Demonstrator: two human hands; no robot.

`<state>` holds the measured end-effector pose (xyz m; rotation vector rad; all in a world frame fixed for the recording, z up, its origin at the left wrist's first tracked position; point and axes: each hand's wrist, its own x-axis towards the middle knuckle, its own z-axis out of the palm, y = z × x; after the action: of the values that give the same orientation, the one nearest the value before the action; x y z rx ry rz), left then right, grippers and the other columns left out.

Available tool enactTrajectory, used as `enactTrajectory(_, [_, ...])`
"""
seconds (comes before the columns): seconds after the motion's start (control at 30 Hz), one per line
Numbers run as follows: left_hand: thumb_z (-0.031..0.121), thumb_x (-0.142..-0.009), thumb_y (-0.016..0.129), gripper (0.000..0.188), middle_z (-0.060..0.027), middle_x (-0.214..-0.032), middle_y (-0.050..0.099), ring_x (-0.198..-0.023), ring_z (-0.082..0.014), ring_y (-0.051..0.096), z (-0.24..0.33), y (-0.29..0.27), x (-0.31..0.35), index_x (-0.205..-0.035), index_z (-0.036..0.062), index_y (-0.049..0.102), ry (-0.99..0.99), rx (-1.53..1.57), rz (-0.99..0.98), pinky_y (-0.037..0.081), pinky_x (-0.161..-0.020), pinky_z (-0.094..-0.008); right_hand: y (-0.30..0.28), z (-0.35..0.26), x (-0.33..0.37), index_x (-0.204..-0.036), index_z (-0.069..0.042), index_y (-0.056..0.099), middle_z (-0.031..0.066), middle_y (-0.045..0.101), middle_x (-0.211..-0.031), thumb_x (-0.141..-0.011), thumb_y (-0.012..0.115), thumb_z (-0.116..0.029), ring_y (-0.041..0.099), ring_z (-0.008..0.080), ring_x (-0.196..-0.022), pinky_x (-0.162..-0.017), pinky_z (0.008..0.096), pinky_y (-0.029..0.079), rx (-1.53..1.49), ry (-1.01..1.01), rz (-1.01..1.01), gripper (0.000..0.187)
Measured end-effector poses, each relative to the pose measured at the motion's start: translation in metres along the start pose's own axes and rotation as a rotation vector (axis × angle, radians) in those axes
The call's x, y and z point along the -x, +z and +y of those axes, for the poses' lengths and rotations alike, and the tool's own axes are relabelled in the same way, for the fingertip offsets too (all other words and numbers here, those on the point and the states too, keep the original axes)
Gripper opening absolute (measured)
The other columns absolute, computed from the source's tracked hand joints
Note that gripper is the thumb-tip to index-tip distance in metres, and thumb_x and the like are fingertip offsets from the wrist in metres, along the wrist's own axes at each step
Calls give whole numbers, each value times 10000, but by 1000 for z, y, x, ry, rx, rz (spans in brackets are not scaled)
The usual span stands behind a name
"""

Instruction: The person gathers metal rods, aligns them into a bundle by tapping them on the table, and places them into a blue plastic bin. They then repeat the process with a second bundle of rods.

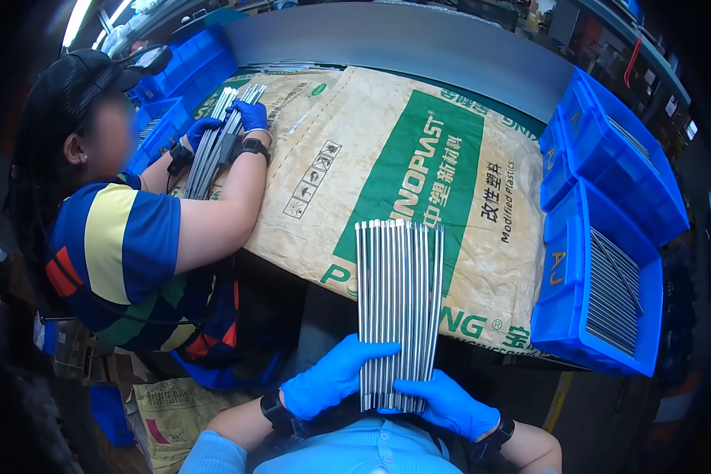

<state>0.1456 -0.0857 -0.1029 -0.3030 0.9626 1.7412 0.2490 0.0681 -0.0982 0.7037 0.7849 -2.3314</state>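
A flat bundle of thin, shiny metal rods (396, 300) stands lengthwise in front of me, its far ends reaching over the table's near edge. My left hand (333, 375), in a blue glove, grips the bundle's left side with the thumb across the front. Lower on the right side, my right hand (449, 401), also gloved in blue, clasps the near ends, its thumb lying over the rods. The fingers of both hands are mostly hidden behind the bundle.
Brown printed sacks (340, 205) cover the table. Blue bins (565, 272) line its right side, the nearest holding many metal rods (611, 296). At the left a co-worker (126, 229) in blue gloves holds another bundle of rods (212, 150). A metal panel (387, 43) closes the back.
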Motion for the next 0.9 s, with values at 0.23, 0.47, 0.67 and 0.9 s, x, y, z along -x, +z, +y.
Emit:
enactTrajectory(0.23, [56, -826, 601, 376, -154, -1065, 611, -916, -231, 632, -3, 4, 7, -1179, -34, 507, 61, 8, 32, 531, -806, -349, 7, 9, 1, -1236, 24, 437, 161, 562, -1145, -871, 549, -52, 597, 246, -1002, -878, 393, 508, -24, -18, 45, 389])
enactTrajectory(0.47, [55, -841, 580, 348, -156, -1067, 609, -931, -231, 629, 4, -9, 15, -1170, -34, 511, 76, 36, 47, 530, -820, -348, 4, 4, 5, -1225, 29, 445, 166, 555, -1152, -891, 514, -64, 593, 253, -1008, -886, 400, 502, -42, -27, 46, 354])
enactTrajectory(0.67, [50, -857, 552, 321, -154, -1061, 610, -960, -240, 621, 7, -15, 17, -1163, -37, 512, 32, 93, -18, 526, -840, -346, 5, 3, 8, -1218, 39, 443, 181, 549, -1151, -895, 501, -68, 591, 268, -1007, -889, 407, 502, -46, -21, 33, 345])
enactTrajectory(0.9, [52, -853, 551, 325, -161, -1068, 608, -954, -236, 624, 1, -12, 13, -1164, -32, 517, 32, 132, 28, 519, -847, -354, 5, 9, 1, -1183, 21, 498, 146, 593, -1090, -872, 547, -69, 610, 229, -946, -839, 366, 516, -47, -81, 146, 328])
